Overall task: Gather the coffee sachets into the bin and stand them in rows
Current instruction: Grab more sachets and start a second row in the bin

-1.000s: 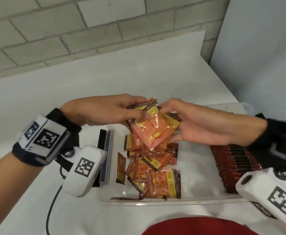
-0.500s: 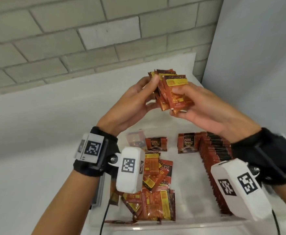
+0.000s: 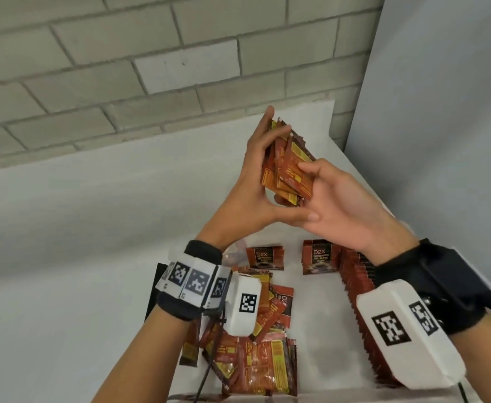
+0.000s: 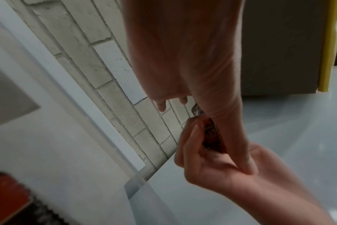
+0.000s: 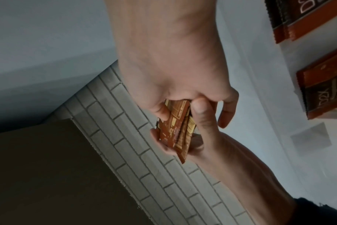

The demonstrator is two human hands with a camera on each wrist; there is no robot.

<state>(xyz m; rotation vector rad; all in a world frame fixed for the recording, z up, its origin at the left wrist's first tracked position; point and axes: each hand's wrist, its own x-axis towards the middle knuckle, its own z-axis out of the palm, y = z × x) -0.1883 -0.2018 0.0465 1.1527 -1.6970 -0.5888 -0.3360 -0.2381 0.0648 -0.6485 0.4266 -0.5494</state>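
Now, going left to right: the left hand [image 3: 254,181] stands raised above the bin [image 3: 319,344], its grip curled round the far face of a bunch of coffee sachets [image 3: 289,167], fingertips up along the top edge and thumb stretched beneath. The bunch sits between both palms, well above the bench [image 3: 64,257]. The right hand [image 3: 337,205] closes its grip on the near face, thumb pressed on the top sachet.

The step in hand looks like squaring the bunch before standing it in a row. To do it well, I would loosen both grips a little, tap the lower edges level against the palm, and turn every sachet the same way round; several corners stick out askew. Squeeze too hard and the slippery packs may fan or shoot out.

The sachets are flat, thin rectangles of glossy foil film, red-brown with yellow printed panels on one side and a dark label on the other, with crimped, serrated ends. They will bend easily and slide on each other.

Below the left wrist, a loose heap [image 3: 255,362] lies jumbled in the clear plastic bin. Two sachets [image 3: 318,260] stand upright against the far wall. At the right, a standing row [image 3: 354,280] runs along the bin's side, packed face to face.
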